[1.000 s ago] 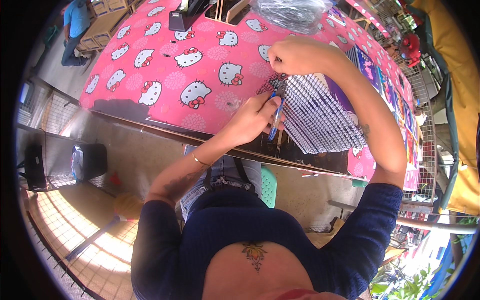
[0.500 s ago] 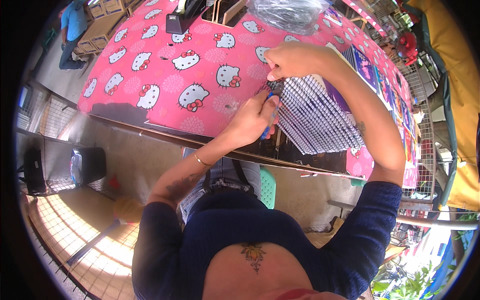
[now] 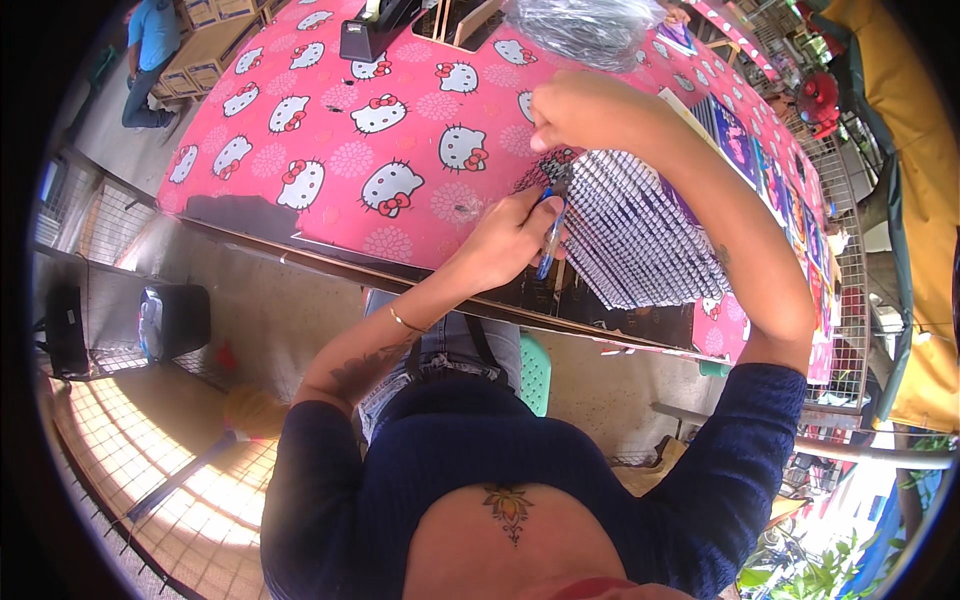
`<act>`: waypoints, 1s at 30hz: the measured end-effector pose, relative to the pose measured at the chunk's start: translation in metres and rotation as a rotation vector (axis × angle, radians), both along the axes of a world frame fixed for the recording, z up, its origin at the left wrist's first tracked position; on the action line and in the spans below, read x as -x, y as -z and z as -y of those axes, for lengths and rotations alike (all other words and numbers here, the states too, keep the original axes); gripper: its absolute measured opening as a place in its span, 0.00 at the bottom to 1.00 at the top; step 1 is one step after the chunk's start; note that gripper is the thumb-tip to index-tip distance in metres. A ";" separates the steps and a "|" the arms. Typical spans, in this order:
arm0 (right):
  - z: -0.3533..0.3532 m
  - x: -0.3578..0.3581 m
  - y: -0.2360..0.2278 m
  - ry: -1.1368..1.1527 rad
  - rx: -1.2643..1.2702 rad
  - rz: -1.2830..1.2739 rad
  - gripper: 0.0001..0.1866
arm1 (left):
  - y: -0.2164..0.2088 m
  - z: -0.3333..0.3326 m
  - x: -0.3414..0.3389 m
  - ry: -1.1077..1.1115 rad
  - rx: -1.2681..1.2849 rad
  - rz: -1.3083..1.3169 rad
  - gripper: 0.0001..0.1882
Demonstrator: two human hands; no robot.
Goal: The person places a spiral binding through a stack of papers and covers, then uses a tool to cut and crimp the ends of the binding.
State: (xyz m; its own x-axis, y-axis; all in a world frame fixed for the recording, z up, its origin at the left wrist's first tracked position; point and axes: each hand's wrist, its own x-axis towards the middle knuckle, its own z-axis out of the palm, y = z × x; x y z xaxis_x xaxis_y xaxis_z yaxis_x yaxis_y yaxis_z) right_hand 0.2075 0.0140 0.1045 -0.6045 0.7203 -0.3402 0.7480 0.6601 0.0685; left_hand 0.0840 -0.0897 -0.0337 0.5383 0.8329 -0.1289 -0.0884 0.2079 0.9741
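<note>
My left hand is closed around blue-handled pliers, with the dark jaws pointing at the far left corner of a stack of spiral-bound notebooks. The stack leans at the near edge of the table, its ridged white and dark coil edges facing me. Thin black wire ends bristle by the jaws. Just beyond that corner, my right hand is closed with its fingers curled under. Whatever its fingertips hold, if anything, is hidden.
A pink patterned cover lies over the table, with a bare dark patch at its near edge. Farther back are a black tape dispenser and a clear plastic bundle. Purple booklets lie at the right. A green stool stands below.
My right hand has lifted slightly away from the stack's corner. The pliers have tilted a little more upright in my left hand. The whole view has shifted slightly.
</note>
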 end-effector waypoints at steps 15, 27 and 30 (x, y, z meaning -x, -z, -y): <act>0.001 0.004 0.011 0.057 0.085 0.179 0.13 | 0.008 0.001 -0.001 -0.062 -0.026 0.040 0.18; 0.011 0.017 0.021 0.093 -0.049 0.266 0.15 | 0.022 0.007 0.001 -0.025 0.030 0.025 0.18; 0.014 0.017 0.024 0.058 -0.042 0.241 0.16 | 0.025 0.001 -0.001 -0.054 0.010 0.037 0.19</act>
State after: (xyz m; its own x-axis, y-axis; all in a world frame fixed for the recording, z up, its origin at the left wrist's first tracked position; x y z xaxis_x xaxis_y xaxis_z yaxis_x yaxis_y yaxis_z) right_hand 0.1903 -0.0004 0.0808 -0.4672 0.7679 -0.4382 0.7431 0.6096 0.2759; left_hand 0.0849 -0.0911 -0.0589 0.4971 0.8596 -0.1178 -0.1362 0.2114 0.9679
